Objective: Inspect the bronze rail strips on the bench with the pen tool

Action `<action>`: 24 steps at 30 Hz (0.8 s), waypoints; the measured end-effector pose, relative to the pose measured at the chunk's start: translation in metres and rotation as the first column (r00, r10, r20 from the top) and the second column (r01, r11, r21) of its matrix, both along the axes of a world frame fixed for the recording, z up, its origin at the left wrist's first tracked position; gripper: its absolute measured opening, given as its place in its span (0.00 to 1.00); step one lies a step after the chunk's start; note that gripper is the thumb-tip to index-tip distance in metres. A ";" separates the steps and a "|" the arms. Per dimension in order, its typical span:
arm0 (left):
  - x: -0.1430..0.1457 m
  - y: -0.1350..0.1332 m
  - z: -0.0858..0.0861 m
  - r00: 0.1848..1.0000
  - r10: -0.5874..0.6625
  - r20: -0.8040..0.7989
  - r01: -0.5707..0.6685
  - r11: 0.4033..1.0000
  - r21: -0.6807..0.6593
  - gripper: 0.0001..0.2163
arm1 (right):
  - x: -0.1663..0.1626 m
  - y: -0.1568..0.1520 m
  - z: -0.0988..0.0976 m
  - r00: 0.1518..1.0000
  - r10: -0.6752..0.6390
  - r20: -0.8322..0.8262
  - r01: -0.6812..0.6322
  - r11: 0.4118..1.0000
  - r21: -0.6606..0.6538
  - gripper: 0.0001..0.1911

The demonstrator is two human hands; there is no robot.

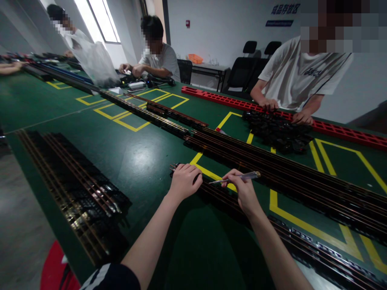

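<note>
My left hand is closed over the near end of a long black rail with copper-coloured strips, which lies on the green table. Short metal ends poke out of the rail just left of my fingers. In my right hand is a slim screwdriver with a clear handle, pinched between thumb and fingers. Its thin shaft points left, toward the rail beside my left hand. I cannot tell whether the tip touches the rail. The rail runs off to the lower right, partly behind my right forearm.
Long rows of similar black rails run across the table beyond my hands. More rails lie at left. Across the table, a co-worker's hands rest at a pile of black parts by a red slotted bar.
</note>
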State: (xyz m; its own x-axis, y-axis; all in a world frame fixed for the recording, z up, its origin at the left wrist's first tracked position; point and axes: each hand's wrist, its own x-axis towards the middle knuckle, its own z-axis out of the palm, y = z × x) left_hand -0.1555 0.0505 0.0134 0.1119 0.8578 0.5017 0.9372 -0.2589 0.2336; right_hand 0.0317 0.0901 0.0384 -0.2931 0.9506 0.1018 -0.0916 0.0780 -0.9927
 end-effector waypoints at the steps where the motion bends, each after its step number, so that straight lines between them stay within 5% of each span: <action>1: 0.000 0.000 0.000 1.000 -0.002 0.002 0.002 1.000 0.001 0.11 | 0.000 0.000 0.000 1.000 -0.004 -0.001 0.004 1.000 -0.002 0.10; 24: 0.022 -0.003 -0.002 0.999 0.012 -0.032 -0.012 1.000 0.007 0.13 | 0.011 -0.009 0.004 0.991 -0.119 0.064 0.116 0.992 0.056 0.10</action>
State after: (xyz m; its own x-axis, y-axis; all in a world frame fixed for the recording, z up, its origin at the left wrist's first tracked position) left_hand -0.1331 0.0479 0.0118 0.1176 0.8555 0.5042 0.9473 -0.2489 0.2015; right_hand 0.0423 0.0815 0.0426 -0.1873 0.9729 0.1356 -0.0119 0.1358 -0.9907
